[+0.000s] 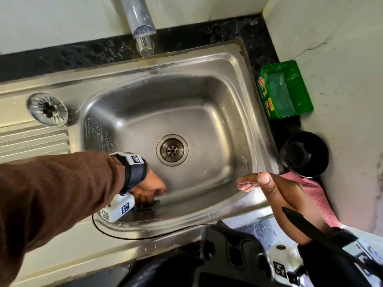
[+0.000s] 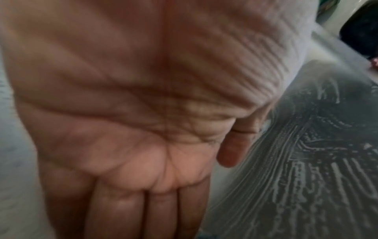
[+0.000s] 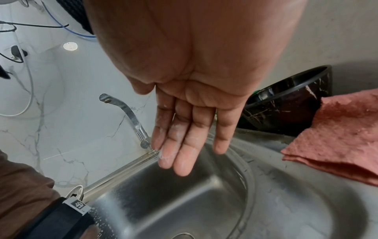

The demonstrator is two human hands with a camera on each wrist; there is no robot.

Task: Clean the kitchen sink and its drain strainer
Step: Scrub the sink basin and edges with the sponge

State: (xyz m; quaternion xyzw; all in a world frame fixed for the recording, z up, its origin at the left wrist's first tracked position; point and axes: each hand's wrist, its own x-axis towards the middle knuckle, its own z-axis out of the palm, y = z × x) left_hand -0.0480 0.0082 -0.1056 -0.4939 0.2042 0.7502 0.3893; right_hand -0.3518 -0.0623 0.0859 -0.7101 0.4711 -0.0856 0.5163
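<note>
A person's left hand [image 1: 148, 188] pressed a dark scouring pad [image 1: 148, 206] against the near wall of the stainless steel kitchen sink [image 1: 207, 96], its grip curled down over the pad, while the right hand [image 1: 275, 191] hovered over the basin's near right corner, its grip released, fingers [image 3: 185, 155] straight and flecked with white residue. Soapy streaks marked the left wall and, in the left wrist view, the steel beside the hand, suggesting scrubbing was well under way but rinsing had not begun; no water ran from the tap [image 1: 143, 32]. The drain strainer [image 1: 48, 109] lay out of the basin on the drainboard at left, dark grime showing at its centre, apparently yet to be cleaned, and the drain opening [image 1: 172, 150] sat bare. The basin itself held nothing else, leaving free sweep for the pad. To the right, the tabletop was crowded: a green soap tub [image 1: 286, 90], a black bowl [image 1: 304, 154] and a pink cloth [image 1: 315, 195] sat close to the rim, hemmed in by the wall.
</note>
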